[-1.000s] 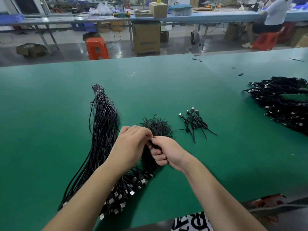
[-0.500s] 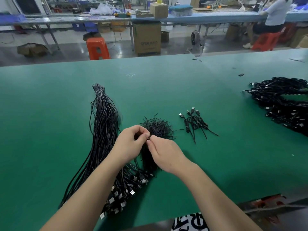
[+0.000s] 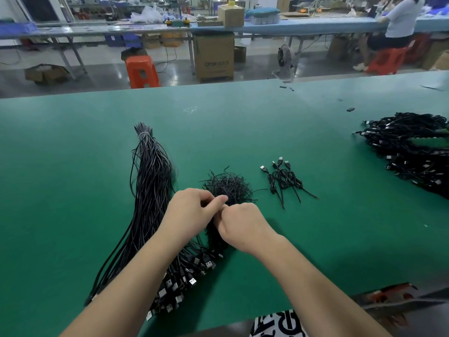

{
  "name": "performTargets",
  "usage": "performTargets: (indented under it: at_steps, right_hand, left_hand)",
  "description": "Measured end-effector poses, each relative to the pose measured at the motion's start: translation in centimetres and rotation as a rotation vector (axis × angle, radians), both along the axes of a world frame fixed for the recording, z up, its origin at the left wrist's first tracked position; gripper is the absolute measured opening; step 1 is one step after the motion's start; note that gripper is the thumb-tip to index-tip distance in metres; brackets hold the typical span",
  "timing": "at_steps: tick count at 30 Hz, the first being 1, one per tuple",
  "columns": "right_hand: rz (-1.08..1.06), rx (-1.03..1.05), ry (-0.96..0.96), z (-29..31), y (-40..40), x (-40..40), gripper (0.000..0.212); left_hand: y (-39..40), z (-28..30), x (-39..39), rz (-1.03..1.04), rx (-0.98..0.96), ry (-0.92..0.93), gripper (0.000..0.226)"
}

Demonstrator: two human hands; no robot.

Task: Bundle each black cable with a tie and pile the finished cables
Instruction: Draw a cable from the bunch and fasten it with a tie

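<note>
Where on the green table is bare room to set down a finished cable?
Bare green lies between the small group of bundled cables and the big pile at right, also left of the long loose cable bunch and across the far table. It is crowded around both hands and the tie heap.

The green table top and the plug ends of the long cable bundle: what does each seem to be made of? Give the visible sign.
Table top: probably a matte rubber or vinyl mat, evenly green, barely reflecting. Plug ends: apparently bright metal shells in black plastic housings.
</note>
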State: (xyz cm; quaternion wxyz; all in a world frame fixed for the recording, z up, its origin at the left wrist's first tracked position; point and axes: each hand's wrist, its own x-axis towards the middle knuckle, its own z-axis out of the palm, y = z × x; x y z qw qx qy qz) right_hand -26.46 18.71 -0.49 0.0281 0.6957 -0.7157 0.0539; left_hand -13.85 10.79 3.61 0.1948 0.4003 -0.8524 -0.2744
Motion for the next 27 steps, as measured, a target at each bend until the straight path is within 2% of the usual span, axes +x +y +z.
performTargets:
  at_steps: [3,8,12,15,19,22,25,27]
  right_hand:
    - [-0.027,-0.022,0.005,0.0,0.1,-0.2,0.028]
    - [-0.012,-0.033,-0.013,-0.5,0.1,0.0,0.028]
    - [0.016,0.004,-0.024,-0.7,0.3,0.1,0.024]
    - [0.022,0.041,-0.016,-0.6,0.4,0.3,0.02]
    - [0.027,0.064,0.007,-0.6,0.5,0.3,0.013]
    - [-0.016,0.071,0.018,-1.0,0.5,0.4,0.02]
    - [-0.12,0.079,-0.141,-0.4,0.5,0.4,0.025]
    - [-0.17,0.129,-0.389,0.8,0.5,0.0,0.022]
  left_hand:
    - [0.0,0.6,0.0,-0.059,-0.039,-0.103,0.017]
    - [-0.1,0.9,0.2,-0.135,-0.139,-0.228,0.019]
    - [0.3,0.6,-0.1,-0.157,-0.396,-0.386,0.02]
    - [0.4,0.1,-0.2,-0.185,-0.52,-0.49,0.018]
    - [0.5,-0.3,-0.4,-0.237,-0.575,-0.588,0.012]
    - [0.8,-0.2,-0.6,-0.249,-0.601,-0.626,0.008]
    - [1.0,-0.1,-0.6,-0.258,-0.615,-0.624,0.011]
    - [1.0,-0.1,-0.5,-0.255,-0.612,-0.581,0.008]
